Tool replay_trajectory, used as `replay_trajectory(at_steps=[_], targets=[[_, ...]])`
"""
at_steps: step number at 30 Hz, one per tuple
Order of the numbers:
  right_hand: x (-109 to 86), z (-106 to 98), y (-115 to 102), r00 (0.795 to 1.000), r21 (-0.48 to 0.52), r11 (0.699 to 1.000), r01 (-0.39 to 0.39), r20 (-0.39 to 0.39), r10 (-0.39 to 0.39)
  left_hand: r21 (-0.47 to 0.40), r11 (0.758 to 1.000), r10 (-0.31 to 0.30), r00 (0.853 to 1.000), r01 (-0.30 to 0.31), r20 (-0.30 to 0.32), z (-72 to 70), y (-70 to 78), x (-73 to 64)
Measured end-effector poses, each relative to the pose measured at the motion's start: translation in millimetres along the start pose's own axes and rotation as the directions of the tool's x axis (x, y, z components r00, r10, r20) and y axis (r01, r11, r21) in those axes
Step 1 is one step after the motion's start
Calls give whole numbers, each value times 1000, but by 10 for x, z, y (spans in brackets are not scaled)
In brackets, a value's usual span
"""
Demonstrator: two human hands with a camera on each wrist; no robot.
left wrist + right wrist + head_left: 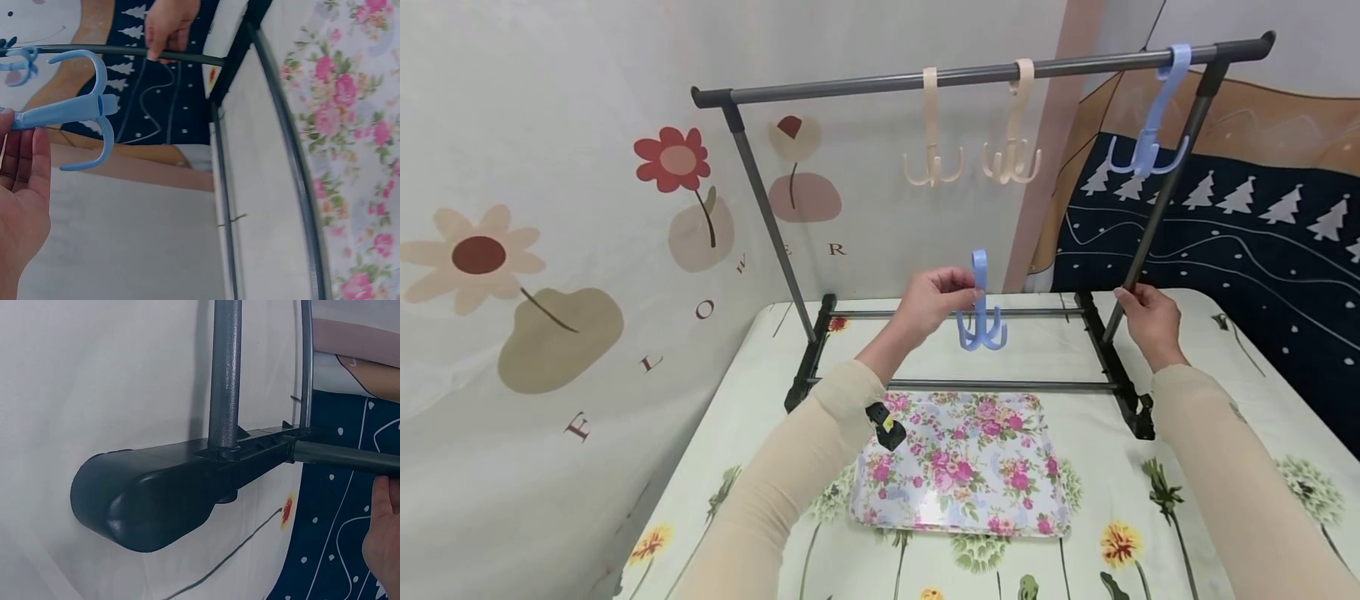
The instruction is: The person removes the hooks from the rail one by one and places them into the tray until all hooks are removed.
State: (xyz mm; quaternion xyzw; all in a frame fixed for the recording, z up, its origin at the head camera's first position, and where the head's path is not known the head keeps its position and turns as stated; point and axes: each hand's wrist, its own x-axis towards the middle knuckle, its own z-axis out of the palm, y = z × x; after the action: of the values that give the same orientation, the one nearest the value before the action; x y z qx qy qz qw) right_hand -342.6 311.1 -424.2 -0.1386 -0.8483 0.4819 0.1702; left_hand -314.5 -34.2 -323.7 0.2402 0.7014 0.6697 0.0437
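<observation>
My left hand (931,302) pinches the stem of a blue multi-prong hook (981,321), which is upright in front of the rack's lower bars. In the left wrist view the same hook (69,111) shows its curved prongs spread to both sides. On the right, my right hand (1152,323) grips the slanted right post (1156,218) of a dark metal rack just above its base. Another blue hook (1152,125) hangs from the top bar (850,86) near its right end. Two beige hooks (932,133) hang from the bar's middle.
A floral tray (958,467) lies on the flower-print cloth (1097,492) in front of the rack. The rack's black feet (1116,367) rest on that cloth. Behind stands a flower-print wall hanging (572,133), with a navy tree-print cloth (1240,250) at right.
</observation>
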Motion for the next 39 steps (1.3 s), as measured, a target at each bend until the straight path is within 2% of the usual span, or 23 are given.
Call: replay_trajectory(at_steps=[7, 13, 24, 32, 39], targets=[[-6, 0, 2, 1000, 4, 1000, 0, 9, 0, 54, 995, -81, 996, 80, 24, 88, -251, -88], [-10, 1, 2, 1000, 27, 1000, -10, -20, 10, 88, 991, -109, 993, 105, 37, 179, -435, -153], [-22, -4, -18, 1000, -9, 1000, 10, 13, -10, 121, 975, -192, 980, 186, 41, 357, -784, -309], [-16, -8, -21, 1000, 5, 1000, 15, 14, -15, 112, 968, -229, 973, 225, 30, 498, -929, -402], [-6, -6, 6, 1000, -19, 1000, 22, 10, -22, 106, 962, -256, 966, 252, 25, 590, -995, -452]])
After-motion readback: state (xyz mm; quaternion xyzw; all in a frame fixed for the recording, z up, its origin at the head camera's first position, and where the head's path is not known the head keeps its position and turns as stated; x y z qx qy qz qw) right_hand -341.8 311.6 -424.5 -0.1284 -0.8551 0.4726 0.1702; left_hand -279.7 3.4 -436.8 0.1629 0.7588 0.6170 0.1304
